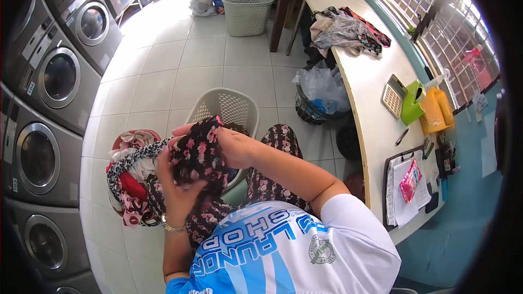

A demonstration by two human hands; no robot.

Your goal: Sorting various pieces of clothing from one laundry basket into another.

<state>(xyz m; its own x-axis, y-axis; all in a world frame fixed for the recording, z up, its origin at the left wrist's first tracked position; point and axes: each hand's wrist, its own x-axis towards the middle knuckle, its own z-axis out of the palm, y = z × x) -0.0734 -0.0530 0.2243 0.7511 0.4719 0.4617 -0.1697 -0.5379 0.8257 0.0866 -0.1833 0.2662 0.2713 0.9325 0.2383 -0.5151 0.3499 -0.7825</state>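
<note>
Between stacked grey washers [41,158] on the left and a long pale counter [357,95] on the right, above white floor tiles [201,49]. Grips dark floral cloth [197,155] in both hands, bunched and raised before the torso, near a pale perforated basket [234,100]. Left hand [177,188] curled around the cloth's lower left side, thumb toward the near face, bracelet [175,229] at the wrist. Right hand [235,148] closed on the upper right edge, fingers partly hidden by fabric. Wears floral trousers [280,141], similar in pattern to the cloth; lower boundary between the two hard to tell. Left of the left hand, heap of mixed garments [133,193] in a reddish basket [116,141]. From heap up to left fingers, black-and-white patterned strip [133,156]; cannot tell whether gripped as well. Under the counter's edge, dark basket [313,110] with clear plastic bag [327,87]. Farther off, second pale basket [248,16]. On the counter: clothes pile [348,32], calculator [393,97], green container [412,104], yellow jug [437,111], pen [402,136], papers [400,209], pink packet [410,181] on top.
</note>
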